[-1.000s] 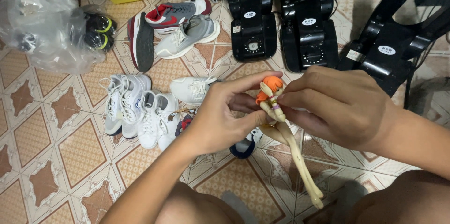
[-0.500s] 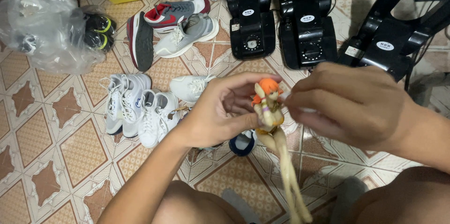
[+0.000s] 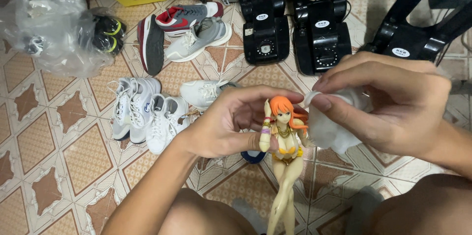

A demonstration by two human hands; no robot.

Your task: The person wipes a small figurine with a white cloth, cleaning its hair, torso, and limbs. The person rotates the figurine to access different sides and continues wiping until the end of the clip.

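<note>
Left hand (image 3: 223, 126) is gripping an orange-haired figurine (image 3: 284, 156) upright at its torso, fingers wrapped closed around it, above the tiled floor (image 3: 59, 141). Right hand (image 3: 388, 102) is pinching a white cloth (image 3: 329, 122) shut between thumb and fingers, pressing it just beside the figurine's head. White sneakers (image 3: 142, 112) are lying on the floor behind; black shoe dryers (image 3: 295, 23) are standing farther back.

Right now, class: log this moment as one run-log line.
left hand: holds orange-haired figurine upright | right hand: presses white cloth beside figurine's head | floor: white sneakers
</note>
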